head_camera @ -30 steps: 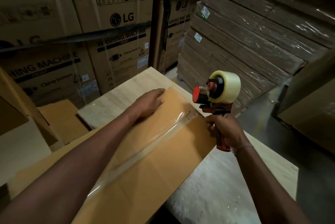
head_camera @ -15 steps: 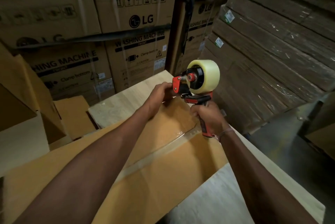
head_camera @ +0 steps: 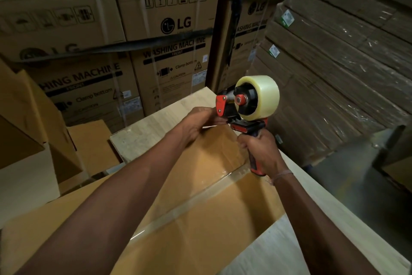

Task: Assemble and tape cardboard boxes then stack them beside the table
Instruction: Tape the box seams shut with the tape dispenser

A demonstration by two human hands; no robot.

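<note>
Right hand [head_camera: 260, 152]: wraps tight around the red handle of the tape gun [head_camera: 247, 107] and holds it up above the far end of the box, higher than a second ago.
Left hand [head_camera: 198, 122]: has come off the box top; its fingertips now pinch the front of the tape gun, near the red plate.
Cardboard box [head_camera: 189, 208]: lies on the table [head_camera: 142, 132], along its near left side, with a clear tape strip [head_camera: 196, 199] down its middle seam.
Behind: washing machine boxes [head_camera: 169, 36], same as before.

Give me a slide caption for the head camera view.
Right hand holds tape dispenser; left hand pinches its front above taped box.
</note>
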